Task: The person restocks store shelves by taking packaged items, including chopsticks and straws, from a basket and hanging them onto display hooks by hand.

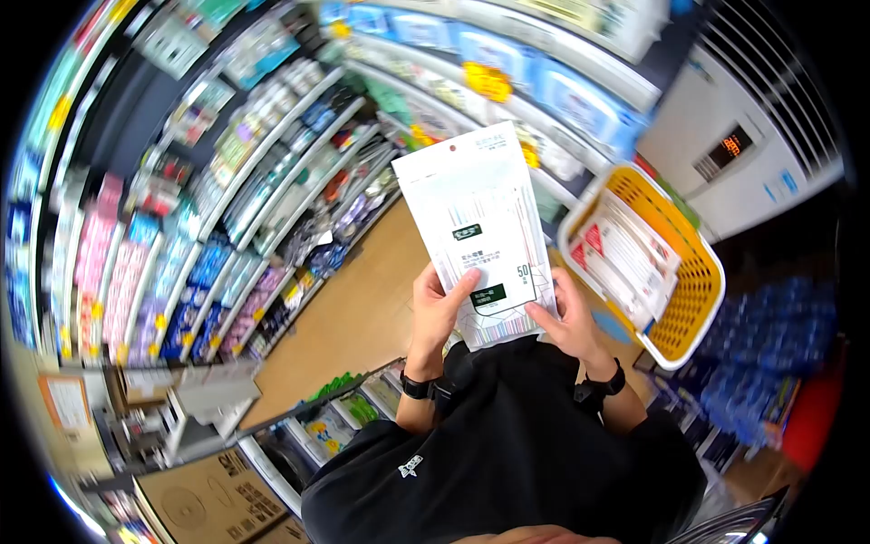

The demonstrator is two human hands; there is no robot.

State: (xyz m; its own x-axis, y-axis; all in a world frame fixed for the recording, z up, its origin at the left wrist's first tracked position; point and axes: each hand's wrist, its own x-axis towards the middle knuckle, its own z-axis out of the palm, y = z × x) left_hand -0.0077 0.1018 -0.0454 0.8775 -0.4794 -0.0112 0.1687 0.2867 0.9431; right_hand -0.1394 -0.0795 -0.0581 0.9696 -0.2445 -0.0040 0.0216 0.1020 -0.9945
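Note:
A flat white packet (489, 218) with dark green labels, the number 50 and thin coloured stripes is held up in front of my chest. My left hand (439, 308) grips its lower left edge, the thumb lying on the front face. On the lower right edge my right hand (569, 313) holds the same packet, its thumb also on the front. The fingers behind the packet are partly hidden. Each wrist wears a black band.
Stocked shelves (272, 136) run along the left and top. At the right a yellow and white basket (693, 299) holds papers or packets, below a white appliance (725, 136) with a lit display. A cardboard box (213, 499) stands at the lower left. Brown floor (340, 299) shows between the shelves.

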